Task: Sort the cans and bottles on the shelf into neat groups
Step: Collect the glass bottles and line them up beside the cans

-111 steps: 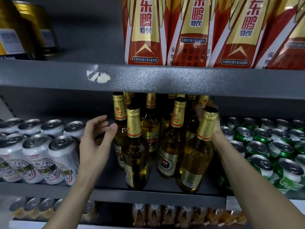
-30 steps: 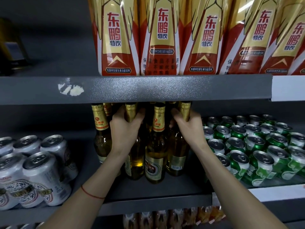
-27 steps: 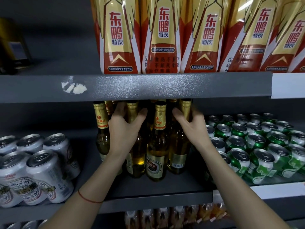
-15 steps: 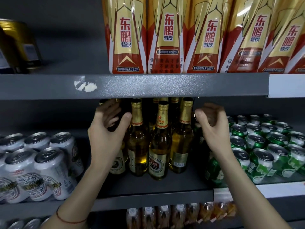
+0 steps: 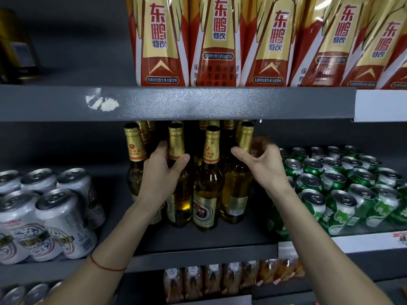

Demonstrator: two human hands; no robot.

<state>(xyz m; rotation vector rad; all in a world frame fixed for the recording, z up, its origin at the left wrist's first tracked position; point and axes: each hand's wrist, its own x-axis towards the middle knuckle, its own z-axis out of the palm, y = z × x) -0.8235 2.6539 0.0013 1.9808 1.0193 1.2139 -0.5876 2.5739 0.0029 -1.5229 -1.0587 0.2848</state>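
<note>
**Both hands at the beer bottles, middle shelf**

My left hand (image 5: 164,172) is curled round the second beer bottle (image 5: 179,183) in the front row, thumb across the shoulder just under its gold foil neck, fingers behind the glass. That is a real grip: the bottle stands upright on the middle shelf (image 5: 204,254) with my palm against its left side. The leftmost bottle (image 5: 134,159) stands just beside my wrist, partly hidden by it.

My right hand (image 5: 262,164) is at the rightmost front bottle (image 5: 239,186). The thumb tip touches its neck below the foil, and the other fingers are loosely bent behind and to the right of it. I cannot tell whether they close on the glass, so this grip reads as relaxed and spread rather than pinching.

Between my two hands stands the labelled bottle (image 5: 208,183), upright and untouched, nearest the shelf edge. More gold-capped necks show behind the front row, up under the shelf above.

White cans (image 5: 59,216) are grouped well to the left of my left forearm, with a bare gap between them and the bottles. Green cans (image 5: 343,190) are packed close on the right, just beside my right wrist. Red and gold drink bottles (image 5: 215,45) line the upper shelf (image 5: 198,103), and small bottles (image 5: 220,280) sit on the shelf below.
</note>
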